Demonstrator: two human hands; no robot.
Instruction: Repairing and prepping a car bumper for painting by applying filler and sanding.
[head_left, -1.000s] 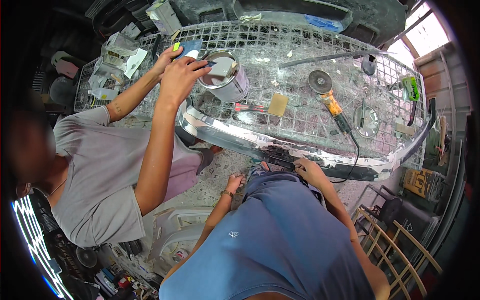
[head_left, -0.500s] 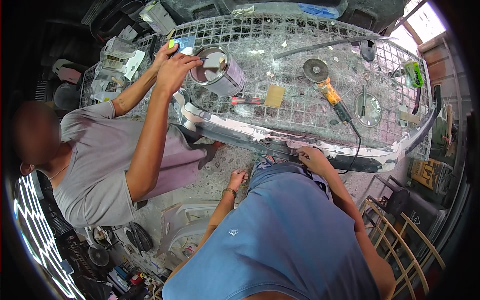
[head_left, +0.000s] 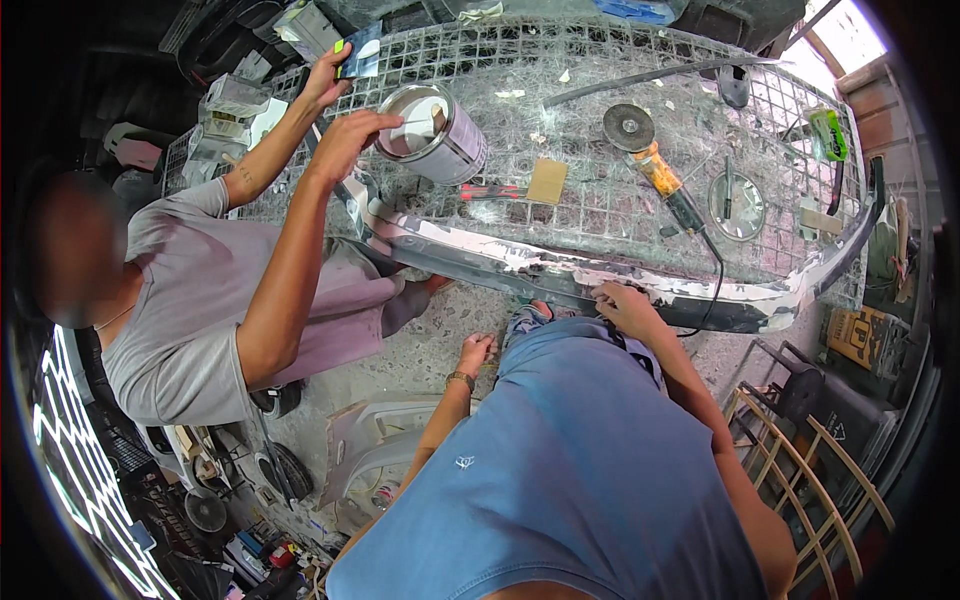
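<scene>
My left hand (head_left: 478, 350) hangs beside my body over the floor, its fingers loosely curled with nothing visible in them. My right hand (head_left: 625, 308) rests with bent fingers on the near edge of a long car bumper (head_left: 450, 256), dark with patchy white and pinkish filler. Across the bumper stands a metal can (head_left: 462, 150), its inside greyish white with a small light-brown piece in it. A co-worker's right hand (head_left: 350, 140) reaches to the can's rim. In the co-worker's left hand (head_left: 322, 85) is a thin dark-blue sheet (head_left: 362, 60) with a whitish patch.
A dusty wire-grid table (head_left: 600, 85) bears an angle grinder (head_left: 660, 180) with its cord, a brown square pad (head_left: 547, 181), a red-and-black tool (head_left: 492, 192), a round clear disc (head_left: 737, 206) and a dark strip (head_left: 650, 80). A wooden rack (head_left: 800, 470) stands right; a pale panel (head_left: 370, 440) lies left.
The co-worker's left hand has lifted the blue sheet up and away from the can, and the right hand has shifted slightly down. My own hands have hardly moved.
</scene>
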